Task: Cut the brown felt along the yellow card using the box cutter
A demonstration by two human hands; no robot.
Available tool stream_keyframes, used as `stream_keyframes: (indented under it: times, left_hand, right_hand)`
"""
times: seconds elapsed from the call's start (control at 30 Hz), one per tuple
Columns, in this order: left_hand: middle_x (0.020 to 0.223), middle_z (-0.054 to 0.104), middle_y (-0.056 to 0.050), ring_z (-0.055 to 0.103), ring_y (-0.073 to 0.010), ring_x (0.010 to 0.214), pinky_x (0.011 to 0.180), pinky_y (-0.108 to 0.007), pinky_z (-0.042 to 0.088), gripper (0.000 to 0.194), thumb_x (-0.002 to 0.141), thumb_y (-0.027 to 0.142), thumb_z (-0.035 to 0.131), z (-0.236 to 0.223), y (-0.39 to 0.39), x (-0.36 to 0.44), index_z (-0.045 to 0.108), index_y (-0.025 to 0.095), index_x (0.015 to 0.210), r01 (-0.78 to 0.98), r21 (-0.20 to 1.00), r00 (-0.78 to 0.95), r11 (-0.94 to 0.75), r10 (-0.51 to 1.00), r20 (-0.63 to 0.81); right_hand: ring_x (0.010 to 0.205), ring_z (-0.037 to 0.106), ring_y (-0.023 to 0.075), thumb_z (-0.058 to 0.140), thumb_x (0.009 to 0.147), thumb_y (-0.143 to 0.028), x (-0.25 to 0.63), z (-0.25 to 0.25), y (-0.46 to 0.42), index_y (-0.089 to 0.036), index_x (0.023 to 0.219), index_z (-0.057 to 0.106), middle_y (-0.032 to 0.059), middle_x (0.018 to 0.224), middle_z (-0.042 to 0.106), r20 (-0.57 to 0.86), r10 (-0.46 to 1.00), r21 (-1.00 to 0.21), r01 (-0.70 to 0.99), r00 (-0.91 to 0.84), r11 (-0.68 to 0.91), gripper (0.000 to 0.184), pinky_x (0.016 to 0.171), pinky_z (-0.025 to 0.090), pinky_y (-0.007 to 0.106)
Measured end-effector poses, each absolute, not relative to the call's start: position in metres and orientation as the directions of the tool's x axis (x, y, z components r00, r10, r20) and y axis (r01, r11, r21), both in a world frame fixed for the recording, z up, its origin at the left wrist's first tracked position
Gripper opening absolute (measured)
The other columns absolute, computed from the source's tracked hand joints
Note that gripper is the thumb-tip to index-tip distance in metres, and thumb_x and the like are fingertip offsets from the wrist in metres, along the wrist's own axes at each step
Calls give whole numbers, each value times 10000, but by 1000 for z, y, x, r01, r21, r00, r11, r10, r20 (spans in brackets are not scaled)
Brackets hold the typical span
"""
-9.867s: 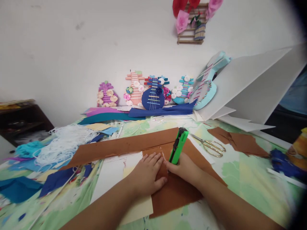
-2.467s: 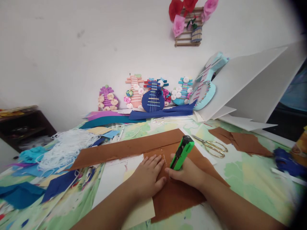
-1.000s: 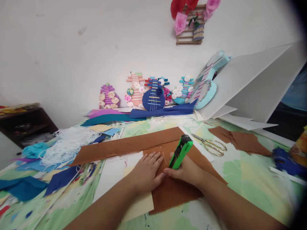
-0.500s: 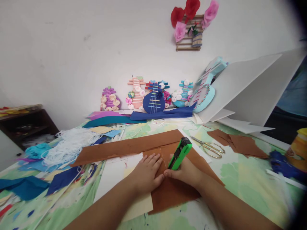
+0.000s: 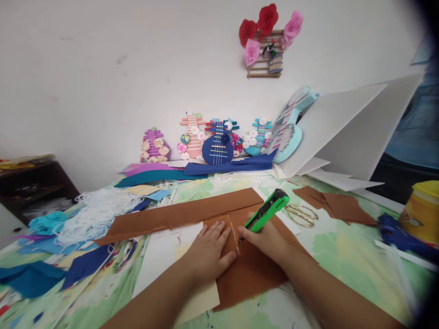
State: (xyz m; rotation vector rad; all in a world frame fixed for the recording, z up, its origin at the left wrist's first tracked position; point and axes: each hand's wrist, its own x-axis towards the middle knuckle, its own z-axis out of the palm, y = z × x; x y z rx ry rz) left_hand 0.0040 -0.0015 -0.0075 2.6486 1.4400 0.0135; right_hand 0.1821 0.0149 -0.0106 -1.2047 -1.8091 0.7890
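My right hand (image 5: 265,237) is closed around a green and black utility knife (image 5: 269,211), its body slanting up to the right. Under it lies a brown sheet (image 5: 255,269) that looks like paper or thin cloth. A thin pale line (image 5: 233,232), like a cut, runs down the sheet between my hands. My left hand (image 5: 213,249) rests flat with fingers spread, partly on the brown sheet and partly over the pale card (image 5: 199,299). A long brown strip (image 5: 181,208) lies beyond my fingers. The blade tip is hidden by my right hand.
Gold-handled scissors (image 5: 302,214) and brown scraps (image 5: 346,205) lie to the right. White cord (image 5: 96,214) and blue scraps (image 5: 87,262) spread over the left. Paper lutes, including a dark blue one (image 5: 217,148), stand against the wall. A yellow container (image 5: 423,212) stands at far right.
My right hand has drawn slightly away from my left thumb, and the knife has tipped further right. The pale line shows longer. My left hand stays about in place.
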Motion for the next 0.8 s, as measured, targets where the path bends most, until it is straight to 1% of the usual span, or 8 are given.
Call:
stream_keyframes:
  times: [0.07,0.13,0.23,0.37,0.5,0.6,0.7,0.8]
  left_hand:
    - [1381,170,-124,135,-272,1258,1005,-437,113,649,839,524,313,-9,-1,4,251,108,1332,843,114,534,-526,844,-55]
    - [1382,160,-129,113,-290,1257,1003,-445,110,660,833,533,321,-10,0,4,247,110,1334,846,114,529,-521,847,-58]
    - [1383,163,-118,102,-286,1259,1004,-443,106,655,834,533,317,-11,0,3,232,124,1338,843,118,534,-525,843,-63]
    - [1381,169,-124,115,-292,1257,1004,-441,113,658,830,532,329,-10,0,3,250,116,1333,845,116,531,-523,845,-61]
    - [1381,173,-128,113,-295,1257,1004,-443,110,661,828,533,333,-11,1,2,270,105,1327,845,114,531,-522,846,-57]
    - [1384,174,-111,110,-287,1259,1007,-437,105,655,825,529,338,-13,3,2,266,117,1329,840,121,538,-529,841,-54]
    - [1384,176,-106,113,-286,1259,1007,-437,105,661,820,536,341,-14,4,1,270,120,1328,840,129,537,-528,842,-53]
    - [1385,172,-103,114,-286,1259,1007,-438,109,663,818,537,341,-13,3,2,266,123,1330,843,130,532,-522,845,-54]
  right_hand:
    - [578,479,137,515,704,-410,183,-13,18,-201,607,402,-25,578,465,257,942,-863,387,-218,325,257,551,389,254]
    - [551,468,130,508,707,-438,186,-15,20,-197,617,419,-31,560,457,213,962,-888,376,-173,265,272,516,375,245]
    - [516,449,120,508,704,-458,190,-15,21,-191,617,433,-37,531,447,136,983,-911,375,-120,171,291,483,357,237]
    - [550,455,116,538,693,-424,190,-10,18,-182,592,416,-34,554,454,88,974,-900,403,-209,168,290,508,366,230]
    - [559,453,110,534,703,-360,186,-10,14,-189,582,383,-43,555,444,128,929,-870,410,-347,272,258,515,363,219]
    - [545,444,105,525,709,-340,184,-12,13,-197,585,357,-53,547,424,169,914,-860,398,-369,320,253,511,362,213]
    - [555,469,119,507,719,-362,183,-11,16,-199,584,379,-42,551,460,206,930,-825,457,-304,333,247,527,374,224]
    - [585,503,153,499,711,-426,191,-4,22,-200,585,419,-10,569,506,295,949,-699,652,-111,294,271,538,370,249]
